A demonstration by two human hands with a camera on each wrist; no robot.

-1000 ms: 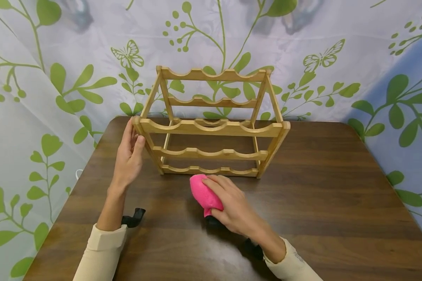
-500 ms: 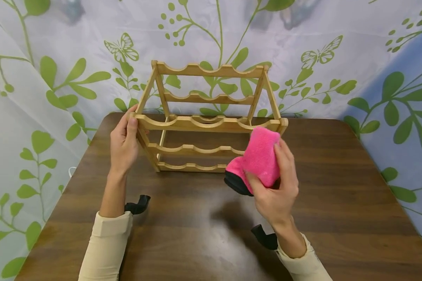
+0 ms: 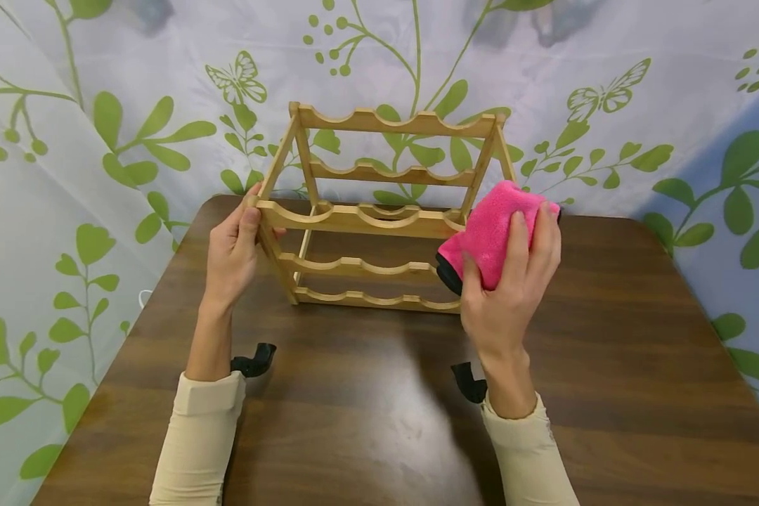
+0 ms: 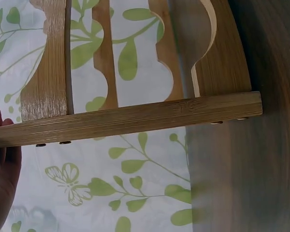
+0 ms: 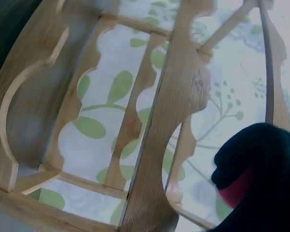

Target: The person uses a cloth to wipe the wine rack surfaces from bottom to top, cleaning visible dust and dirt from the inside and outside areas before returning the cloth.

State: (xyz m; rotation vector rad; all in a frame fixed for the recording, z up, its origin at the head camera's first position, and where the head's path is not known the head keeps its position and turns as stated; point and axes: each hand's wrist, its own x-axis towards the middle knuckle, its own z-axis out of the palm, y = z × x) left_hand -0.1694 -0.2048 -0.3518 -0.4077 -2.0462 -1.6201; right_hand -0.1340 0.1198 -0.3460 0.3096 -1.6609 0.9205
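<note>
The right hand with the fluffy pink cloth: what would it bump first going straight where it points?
Probably the tan wooden rack with scalloped rails, behind the fluffy pink cloth; depth is unclear, so they may already touch.

Pink cloth lifted to the wooden rack's three o'clock end.
The right hand has carried it up from six o'clock; the left hand's thumb, at nine o'clock, has moved higher.

Head view from above, forward and down, wrist views close, sharing wooden rack
</note>
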